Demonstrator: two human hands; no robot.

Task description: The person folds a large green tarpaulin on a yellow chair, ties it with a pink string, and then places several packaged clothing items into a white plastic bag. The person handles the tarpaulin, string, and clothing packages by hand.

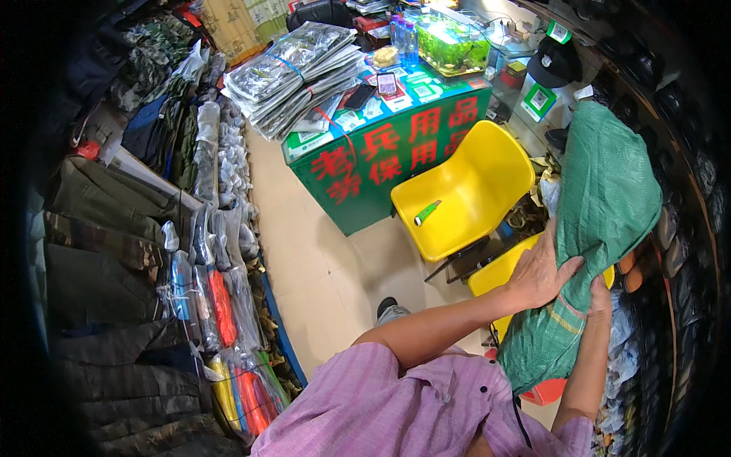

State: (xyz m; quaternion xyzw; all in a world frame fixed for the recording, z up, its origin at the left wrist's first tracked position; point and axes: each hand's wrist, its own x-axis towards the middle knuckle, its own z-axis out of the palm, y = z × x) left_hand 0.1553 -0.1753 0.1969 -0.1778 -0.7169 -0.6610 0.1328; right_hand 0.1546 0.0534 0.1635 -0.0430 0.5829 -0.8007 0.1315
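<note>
A large green woven plastic sack (608, 188) is bunched in the middle between my hands, at the right of the view. My left hand (537, 271) grips it from the left, thumb across the front and most fingers hidden behind the folds. On the other side, my right hand (598, 297) clasps the same gathered part, its fingers mostly hidden. Below my hands hangs the sack's lower end, with a yellow and pink stripe. A green utility knife (427, 213) lies on the seat of a yellow plastic chair (485, 165), to the left of the sack.
Behind the sack is a second yellow chair (514, 260). A green counter (354, 194) carries a strapped stack of plastic-wrapped packs (291, 74), two phones and an aquarium (451, 43). Folded clothing (103, 285) lines the left; shoes (677, 245) fill shelves at right.
</note>
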